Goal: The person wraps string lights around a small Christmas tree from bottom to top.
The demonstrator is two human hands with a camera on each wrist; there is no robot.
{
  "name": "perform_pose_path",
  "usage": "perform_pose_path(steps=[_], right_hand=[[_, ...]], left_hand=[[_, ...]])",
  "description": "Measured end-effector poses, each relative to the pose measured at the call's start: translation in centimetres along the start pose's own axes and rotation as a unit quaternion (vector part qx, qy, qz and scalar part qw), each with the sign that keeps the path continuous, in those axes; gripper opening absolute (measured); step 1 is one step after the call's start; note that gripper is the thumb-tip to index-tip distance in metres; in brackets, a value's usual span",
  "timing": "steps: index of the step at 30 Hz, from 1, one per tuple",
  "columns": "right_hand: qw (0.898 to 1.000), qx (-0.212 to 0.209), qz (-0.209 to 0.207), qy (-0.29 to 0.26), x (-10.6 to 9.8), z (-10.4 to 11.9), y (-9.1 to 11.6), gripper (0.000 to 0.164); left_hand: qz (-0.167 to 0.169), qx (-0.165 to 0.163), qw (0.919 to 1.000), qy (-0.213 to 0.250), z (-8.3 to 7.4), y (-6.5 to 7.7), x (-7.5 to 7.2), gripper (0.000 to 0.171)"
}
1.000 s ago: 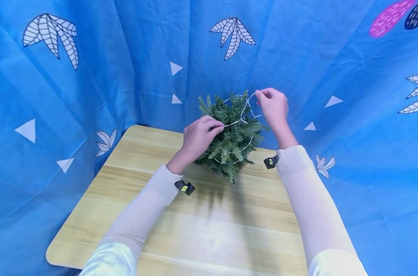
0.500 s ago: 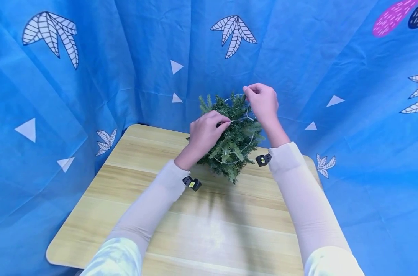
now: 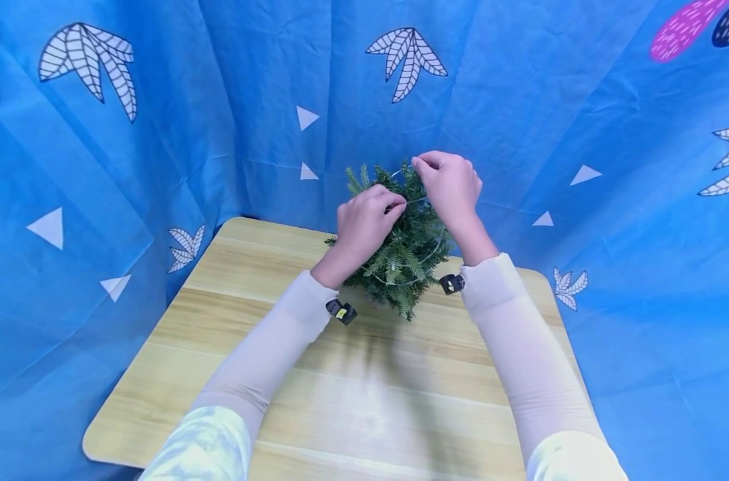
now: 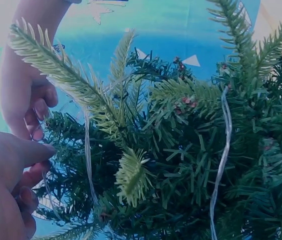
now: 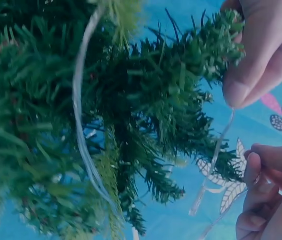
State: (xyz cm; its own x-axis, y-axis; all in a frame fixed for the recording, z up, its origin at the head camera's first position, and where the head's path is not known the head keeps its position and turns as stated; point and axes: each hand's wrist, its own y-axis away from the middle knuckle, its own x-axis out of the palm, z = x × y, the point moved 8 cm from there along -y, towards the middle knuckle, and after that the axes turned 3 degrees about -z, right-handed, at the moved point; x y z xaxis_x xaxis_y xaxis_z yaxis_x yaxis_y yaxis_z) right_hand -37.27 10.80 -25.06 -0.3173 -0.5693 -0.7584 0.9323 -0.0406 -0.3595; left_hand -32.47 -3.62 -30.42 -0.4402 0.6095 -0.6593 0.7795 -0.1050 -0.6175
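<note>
A small artificial Christmas tree (image 3: 403, 267) stands near the table's back edge, with thin clear wire (image 3: 400, 284) looped around it. My left hand (image 3: 367, 220), in front of the upper branches, pinches a stretch of this wire between thumb and forefinger. Higher up and to the right, my right hand (image 3: 451, 184) pinches wire close to the treetop. The left wrist view shows the left hand (image 4: 3, 175) at the outer twigs, with strands of wire (image 4: 220, 155) running down the branches. In the right wrist view, wire (image 5: 223, 132) hangs from pinched fingertips beside the needles.
The wooden table (image 3: 334, 414) has rounded corners. A blue curtain (image 3: 268, 80) printed with leaves and triangles hangs right behind and on both sides. Small black devices (image 3: 341, 311) are fixed at both wrists.
My right hand has moved left, toward the treetop, and the wire loop it held out has drawn in. My left hand has shifted right and slightly up, still pinching wire.
</note>
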Motion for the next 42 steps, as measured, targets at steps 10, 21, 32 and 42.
perform_pose_path(steps=[10,21,32,42], right_hand=[[0.998,0.009,-0.008,-0.053,1.6,-1.6,1.6,0.025],[0.997,0.007,-0.023,-0.076,2.0,-2.7,3.6,0.024],[0.997,0.004,-0.037,-0.069,1.8,-3.7,5.2,0.024],[0.989,0.047,-0.014,-0.14,3.1,-5.7,6.2,0.022]], left_hand=[[0.015,-0.04,0.9991,0.008,0.7,-1.1,0.2,0.019],[0.024,-0.057,0.9981,-0.01,0.8,-2.0,0.8,0.021],[0.015,-0.07,0.9972,-0.022,0.5,-2.3,0.8,0.021],[0.022,-0.084,0.9956,-0.036,0.8,-2.1,1.0,0.022]])
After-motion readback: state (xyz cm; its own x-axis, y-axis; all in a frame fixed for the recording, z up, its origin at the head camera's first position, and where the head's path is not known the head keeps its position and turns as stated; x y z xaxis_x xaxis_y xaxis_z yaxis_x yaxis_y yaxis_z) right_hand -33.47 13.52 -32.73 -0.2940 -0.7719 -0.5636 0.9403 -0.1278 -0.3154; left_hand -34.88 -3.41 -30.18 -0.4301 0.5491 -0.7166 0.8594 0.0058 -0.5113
